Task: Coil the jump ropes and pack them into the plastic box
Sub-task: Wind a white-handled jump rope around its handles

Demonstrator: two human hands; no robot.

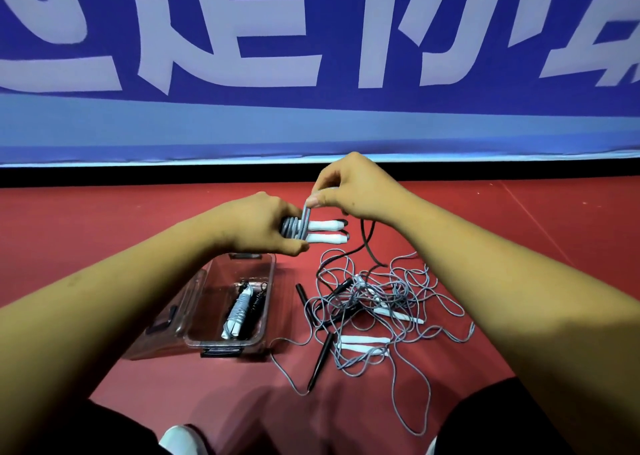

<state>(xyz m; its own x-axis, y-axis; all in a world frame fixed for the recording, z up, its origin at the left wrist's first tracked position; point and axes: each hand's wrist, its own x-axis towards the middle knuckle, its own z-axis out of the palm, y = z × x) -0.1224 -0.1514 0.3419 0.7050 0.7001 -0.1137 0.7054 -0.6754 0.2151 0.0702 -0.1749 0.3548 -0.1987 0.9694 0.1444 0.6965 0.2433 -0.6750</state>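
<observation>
My left hand point(265, 224) grips a jump rope bundle: two white handles point(327, 231) side by side with grey cord wound round them. My right hand point(349, 191) pinches the grey cord point(306, 213) just above the coil. Both hands hover above the red floor. Below them a clear plastic box point(266, 302) stands open, holding a coiled white-handled rope point(239, 310) and a coiled black one point(256, 304). To the right of the box lies a tangled pile of grey and black ropes point(377, 302) with white handles point(363, 340) and black handles point(320, 361).
The box's clear lid point(169, 319) lies open to its left. A blue banner wall point(311, 125) with white characters rises behind the red floor point(519, 232). My dark-clad knees point(491, 420) and a white shoe point(183, 439) sit at the bottom edge.
</observation>
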